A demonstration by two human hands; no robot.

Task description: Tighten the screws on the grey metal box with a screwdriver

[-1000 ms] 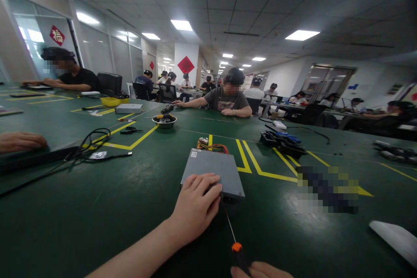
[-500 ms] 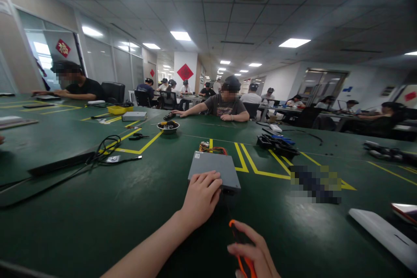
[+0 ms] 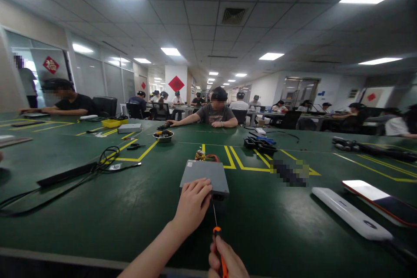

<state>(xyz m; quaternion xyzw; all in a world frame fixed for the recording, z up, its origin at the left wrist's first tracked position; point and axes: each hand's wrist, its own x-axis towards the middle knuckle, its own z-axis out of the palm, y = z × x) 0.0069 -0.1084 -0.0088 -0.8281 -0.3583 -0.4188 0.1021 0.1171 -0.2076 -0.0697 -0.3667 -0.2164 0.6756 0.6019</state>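
Note:
A flat grey metal box (image 3: 205, 174) lies on the green table (image 3: 97, 217) in front of me, with coloured wires (image 3: 205, 157) coming out of its far end. My left hand (image 3: 192, 204) rests flat on the box's near left corner, fingers stretched over the top. My right hand (image 3: 228, 263) is closed round the orange and black handle of a screwdriver (image 3: 217, 236). The thin shaft points up at the box's near face, its tip at or close to that face.
A white bar-shaped device (image 3: 350, 213) and a phone (image 3: 381, 200) lie at the right. A black power strip with cables (image 3: 68, 173) lies at the left. A bowl of tools (image 3: 163, 134) and black parts (image 3: 260, 144) sit further back. Other people sit at the far tables.
The view has tilted up and pulled back. My right hand moved up with the screwdriver and now points its shaft at the box's near face. My left hand stayed on the box.

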